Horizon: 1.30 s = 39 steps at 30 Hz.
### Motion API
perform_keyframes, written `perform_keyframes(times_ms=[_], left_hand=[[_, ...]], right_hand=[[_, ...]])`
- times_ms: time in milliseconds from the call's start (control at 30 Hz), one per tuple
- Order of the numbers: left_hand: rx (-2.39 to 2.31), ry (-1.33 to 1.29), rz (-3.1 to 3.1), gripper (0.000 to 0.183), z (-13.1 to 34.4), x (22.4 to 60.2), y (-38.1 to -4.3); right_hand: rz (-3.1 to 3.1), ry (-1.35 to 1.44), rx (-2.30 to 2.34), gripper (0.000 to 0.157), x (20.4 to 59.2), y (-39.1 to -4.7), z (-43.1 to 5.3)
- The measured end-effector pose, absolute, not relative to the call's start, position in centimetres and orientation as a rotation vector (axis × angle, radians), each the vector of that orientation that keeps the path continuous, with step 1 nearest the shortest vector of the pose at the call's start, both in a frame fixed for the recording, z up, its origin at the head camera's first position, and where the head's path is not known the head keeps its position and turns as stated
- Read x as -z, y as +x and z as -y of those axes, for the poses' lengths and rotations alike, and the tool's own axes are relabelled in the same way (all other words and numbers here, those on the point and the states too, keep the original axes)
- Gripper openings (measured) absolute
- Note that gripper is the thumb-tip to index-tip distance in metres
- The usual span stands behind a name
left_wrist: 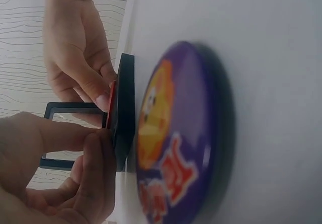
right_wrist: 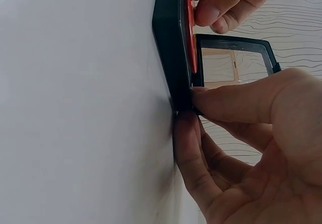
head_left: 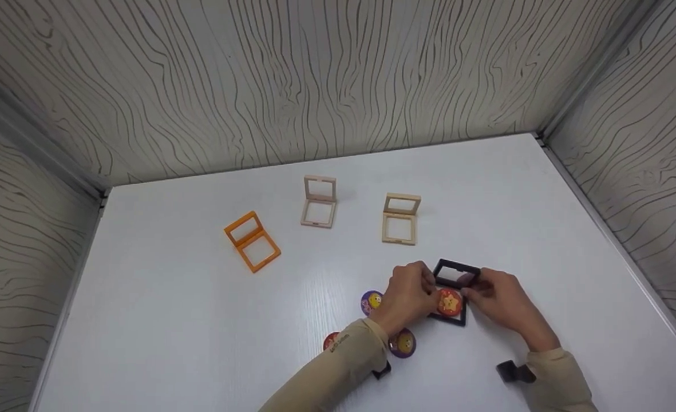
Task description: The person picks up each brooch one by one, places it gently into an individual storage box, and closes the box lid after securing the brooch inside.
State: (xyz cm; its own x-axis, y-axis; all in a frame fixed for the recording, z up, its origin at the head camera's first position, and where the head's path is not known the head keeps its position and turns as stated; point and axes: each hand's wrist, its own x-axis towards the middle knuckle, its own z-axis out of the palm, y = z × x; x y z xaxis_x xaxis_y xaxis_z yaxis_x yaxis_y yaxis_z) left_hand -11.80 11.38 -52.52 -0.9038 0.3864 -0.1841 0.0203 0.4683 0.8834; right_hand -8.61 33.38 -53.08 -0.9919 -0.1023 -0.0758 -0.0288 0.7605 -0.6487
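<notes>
- Currently, the black frame (head_left: pixel 459 266) stands hinged open on the white table (head_left: pixel 172 297), its lower half down and its upper half raised, probably so the base window can be reached from above.
- Right hand (head_left: pixel 501 300): thumb and fingers grip the frame's side near the hinge; likely this keeps the base from sliding.
- Left hand (head_left: pixel 406 297): thumb and fingertips pinch the edge of the red star badge (head_left: pixel 450 302), which lies over the lower half. The edge hold leaves the star face uncovered, presumably for easy adjusting. Whether the badge is fully seated, cannot tell.
- Purple badge (head_left: pixel 371 302) and second purple badge (head_left: pixel 402 343) lie beside the left forearm, seemingly for short reach; another red badge (head_left: pixel 331 340) is partly hidden by the sleeve.
- Farther back, the orange frame (head_left: pixel 249 238), pinkish frame (head_left: pixel 320 199) and tan frame (head_left: pixel 400 214) stand open, well apart, apparently giving each one working room.
</notes>
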Motion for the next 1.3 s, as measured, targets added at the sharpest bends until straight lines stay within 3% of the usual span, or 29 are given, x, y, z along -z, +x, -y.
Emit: perform_keyframes(times_ms=[433,800,1000,1300], left_hand=[[-1.148,0.406,-2.437,0.072,-10.8,52.0,-11.1],[-1.07,0.456,-2.488,0.071,-11.2,52.3,-11.1],[-0.989,0.497,-2.507,0.083,-11.1,52.2,-11.0],[-0.898,0.511,-2.535,0.087,-11.5,52.2,-11.2]], right_hand=[[-2.816,-0.077,1.068,0.013,53.2,-8.6,-33.4],[-2.823,-0.104,1.088,0.016,53.1,-8.8,-33.5],[-2.817,-0.135,1.102,0.022,52.9,-8.8,-33.8],[-2.478,-0.047,1.404,0.05,51.9,-8.1,-35.6]])
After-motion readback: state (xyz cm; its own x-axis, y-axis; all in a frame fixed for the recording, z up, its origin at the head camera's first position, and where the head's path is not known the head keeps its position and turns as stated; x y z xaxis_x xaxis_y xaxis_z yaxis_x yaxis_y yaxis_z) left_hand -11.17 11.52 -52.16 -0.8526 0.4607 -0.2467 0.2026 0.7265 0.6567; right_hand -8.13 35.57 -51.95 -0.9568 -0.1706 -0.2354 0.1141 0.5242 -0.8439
